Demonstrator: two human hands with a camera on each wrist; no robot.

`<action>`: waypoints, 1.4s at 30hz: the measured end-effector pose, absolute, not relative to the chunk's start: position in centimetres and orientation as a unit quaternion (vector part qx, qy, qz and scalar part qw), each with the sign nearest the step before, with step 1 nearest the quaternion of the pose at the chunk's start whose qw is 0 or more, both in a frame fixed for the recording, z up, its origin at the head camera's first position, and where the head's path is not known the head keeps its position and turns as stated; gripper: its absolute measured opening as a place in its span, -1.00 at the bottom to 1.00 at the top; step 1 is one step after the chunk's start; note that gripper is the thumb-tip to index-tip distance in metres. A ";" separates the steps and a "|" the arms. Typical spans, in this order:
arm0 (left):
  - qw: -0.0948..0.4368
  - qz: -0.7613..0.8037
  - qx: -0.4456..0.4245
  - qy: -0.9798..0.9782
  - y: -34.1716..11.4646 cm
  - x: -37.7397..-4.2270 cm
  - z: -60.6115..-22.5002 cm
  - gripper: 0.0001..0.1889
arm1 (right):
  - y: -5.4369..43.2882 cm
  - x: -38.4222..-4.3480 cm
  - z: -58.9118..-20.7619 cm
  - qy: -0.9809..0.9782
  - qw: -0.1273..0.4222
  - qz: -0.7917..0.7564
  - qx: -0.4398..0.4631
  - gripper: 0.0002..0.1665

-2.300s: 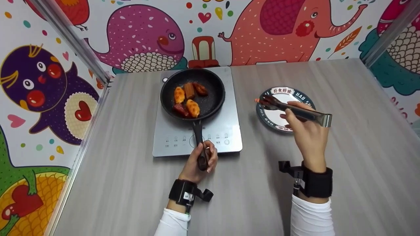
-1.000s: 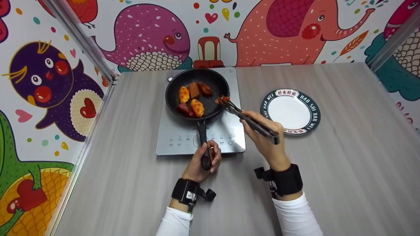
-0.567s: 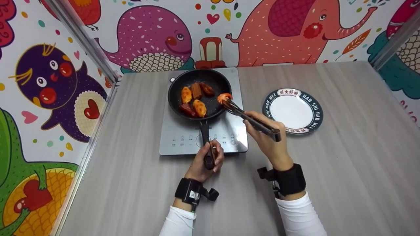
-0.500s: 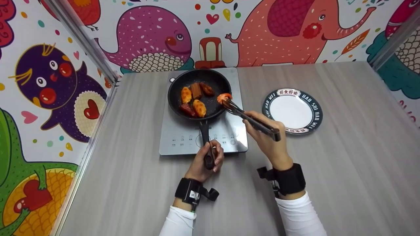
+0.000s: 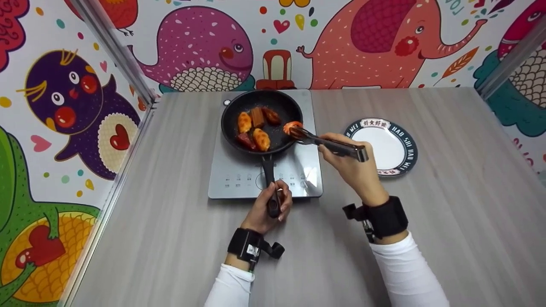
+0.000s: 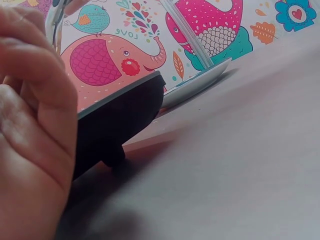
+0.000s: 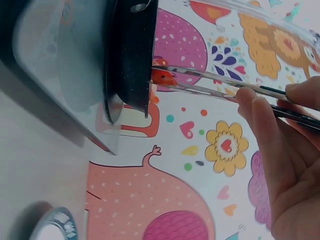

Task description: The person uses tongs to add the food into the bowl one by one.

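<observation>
My left hand (image 5: 265, 209) grips the black handle (image 5: 268, 168) of a frying pan (image 5: 279, 136). In my right hand (image 5: 354, 168) is a pair of metal tongs (image 5: 313, 138), pinched between thumb and fingers. Their tips hold an orange-red curled piece that looks like a shrimp (image 5: 291, 127), at the pan's right rim. The right wrist view shows the shrimp (image 7: 162, 77) between the tong arms (image 7: 215, 75), overlapping the pan's edge. Inside the pan lie several browned pieces, among them a yellow-orange one (image 5: 261, 139), a ribbed brown block (image 5: 257, 116) and a dark red one (image 5: 246, 141).
The pan sits on a silver induction cooker (image 5: 230, 170) with touch controls along its front. To the right stands a white plate (image 5: 409, 147) with a dark lettered rim, partly behind my right hand. Cartoon-printed walls (image 5: 332, 51) close off the back and sides of the grey table (image 5: 170, 192).
The tongs have moved left from above the plate to the pan's right rim, carrying the shrimp. Lately their back end has swung away from me. The left hand keeps its hold on the handle.
</observation>
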State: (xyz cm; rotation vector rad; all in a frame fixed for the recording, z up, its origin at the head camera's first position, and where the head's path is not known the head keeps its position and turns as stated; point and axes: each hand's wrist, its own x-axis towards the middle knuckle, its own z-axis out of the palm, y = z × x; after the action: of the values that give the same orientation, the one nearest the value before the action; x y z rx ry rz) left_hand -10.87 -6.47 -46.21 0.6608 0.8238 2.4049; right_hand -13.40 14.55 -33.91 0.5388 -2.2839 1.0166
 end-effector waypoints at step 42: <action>0.243 0.887 0.241 0.311 -6.4 -10.8 -46.1 -0.67 | 10.2 -21.0 -26.8 -0.932 0.103 0.263 0.229 -0.84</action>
State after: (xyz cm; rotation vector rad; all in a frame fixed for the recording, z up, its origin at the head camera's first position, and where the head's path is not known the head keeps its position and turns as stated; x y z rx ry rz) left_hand -10.80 -6.39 -46.14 0.6579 0.8510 2.4223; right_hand -21.04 10.22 -26.79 0.6742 -2.7485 0.7763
